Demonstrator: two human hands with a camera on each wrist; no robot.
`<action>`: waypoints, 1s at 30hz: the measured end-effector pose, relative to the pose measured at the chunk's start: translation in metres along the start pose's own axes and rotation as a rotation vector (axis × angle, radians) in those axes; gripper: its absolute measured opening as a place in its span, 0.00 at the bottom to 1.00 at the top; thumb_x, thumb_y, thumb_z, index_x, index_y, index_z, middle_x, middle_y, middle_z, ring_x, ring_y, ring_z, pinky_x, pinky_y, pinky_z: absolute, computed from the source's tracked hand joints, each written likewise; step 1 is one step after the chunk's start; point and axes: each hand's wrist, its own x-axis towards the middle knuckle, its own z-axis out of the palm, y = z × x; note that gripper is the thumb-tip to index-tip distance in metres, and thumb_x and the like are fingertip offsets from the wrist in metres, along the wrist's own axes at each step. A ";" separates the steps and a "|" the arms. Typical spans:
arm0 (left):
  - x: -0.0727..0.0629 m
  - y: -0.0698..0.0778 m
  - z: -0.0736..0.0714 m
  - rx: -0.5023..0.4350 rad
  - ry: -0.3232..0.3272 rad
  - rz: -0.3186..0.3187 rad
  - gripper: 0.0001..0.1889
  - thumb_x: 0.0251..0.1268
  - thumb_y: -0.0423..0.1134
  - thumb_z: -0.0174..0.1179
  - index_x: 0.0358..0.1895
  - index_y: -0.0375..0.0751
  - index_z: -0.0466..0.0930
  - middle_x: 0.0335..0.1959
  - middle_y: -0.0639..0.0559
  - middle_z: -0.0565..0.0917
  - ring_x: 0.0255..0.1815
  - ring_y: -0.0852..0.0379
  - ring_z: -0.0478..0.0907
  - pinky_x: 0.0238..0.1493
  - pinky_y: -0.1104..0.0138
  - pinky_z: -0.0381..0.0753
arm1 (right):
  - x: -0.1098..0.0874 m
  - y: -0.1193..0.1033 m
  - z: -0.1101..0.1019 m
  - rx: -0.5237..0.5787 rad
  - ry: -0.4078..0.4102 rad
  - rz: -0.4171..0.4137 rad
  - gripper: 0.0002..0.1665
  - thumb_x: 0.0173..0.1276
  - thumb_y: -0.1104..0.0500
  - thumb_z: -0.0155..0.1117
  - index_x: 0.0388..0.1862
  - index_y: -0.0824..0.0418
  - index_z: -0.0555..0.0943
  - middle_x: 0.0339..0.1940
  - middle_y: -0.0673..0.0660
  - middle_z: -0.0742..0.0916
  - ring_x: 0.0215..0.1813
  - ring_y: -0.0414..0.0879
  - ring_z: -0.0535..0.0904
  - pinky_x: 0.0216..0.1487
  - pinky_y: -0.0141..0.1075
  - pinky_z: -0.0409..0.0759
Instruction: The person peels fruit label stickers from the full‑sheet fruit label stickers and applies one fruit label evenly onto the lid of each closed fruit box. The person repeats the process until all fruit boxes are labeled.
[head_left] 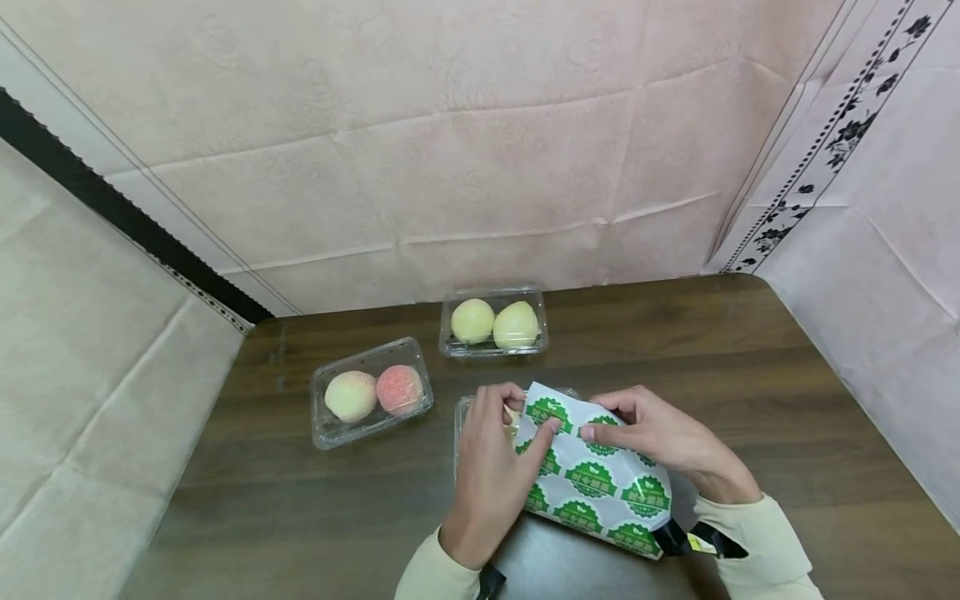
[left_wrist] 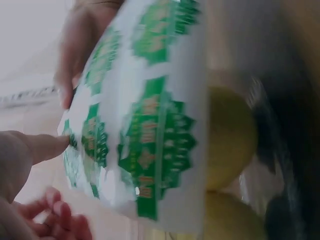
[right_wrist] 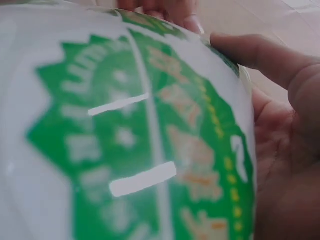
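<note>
A glossy white plastic bag (head_left: 588, 479) printed with green badges slants over a clear plastic box (head_left: 460, 421) near the table's front. My left hand (head_left: 487, 479) pinches the bag's upper left edge, thumb lying on the printed face. At the upper right edge, my right hand (head_left: 663, 433) grips the bag between thumb and fingers. In the left wrist view, two round yellowish buns (left_wrist: 230, 140) show in the box beneath the bag. The bag hides most of that box from the head view, and its printed face fills much of the right wrist view.
Behind my hands stands a clear box (head_left: 495, 350) with two pale yellow round buns. Another clear box (head_left: 330, 433), set at an angle to the left, holds one cream bun and one pink bun. Pale cloth (head_left: 465, 167) hangs at the wooden table's (head_left: 337, 517) back edge.
</note>
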 end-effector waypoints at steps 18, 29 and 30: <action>-0.010 0.010 0.002 0.180 0.011 0.236 0.11 0.65 0.48 0.76 0.43 0.47 0.92 0.38 0.56 0.90 0.38 0.59 0.84 0.40 0.65 0.85 | 0.004 0.001 0.006 -0.017 0.095 0.023 0.12 0.81 0.59 0.63 0.52 0.67 0.87 0.42 0.62 0.88 0.37 0.47 0.90 0.39 0.42 0.91; -0.007 0.009 0.002 0.070 -0.051 0.170 0.05 0.66 0.42 0.75 0.40 0.47 0.93 0.31 0.61 0.88 0.32 0.67 0.81 0.36 0.74 0.79 | 0.005 0.004 0.007 -0.164 0.121 -0.045 0.07 0.80 0.60 0.65 0.45 0.56 0.89 0.39 0.57 0.83 0.40 0.43 0.80 0.38 0.36 0.86; -0.007 0.009 0.002 0.062 -0.058 0.164 0.05 0.65 0.42 0.75 0.39 0.47 0.93 0.31 0.62 0.88 0.32 0.68 0.80 0.36 0.75 0.79 | 0.005 0.004 0.007 -0.177 0.121 -0.051 0.07 0.79 0.60 0.65 0.45 0.56 0.89 0.39 0.57 0.83 0.41 0.43 0.79 0.38 0.36 0.85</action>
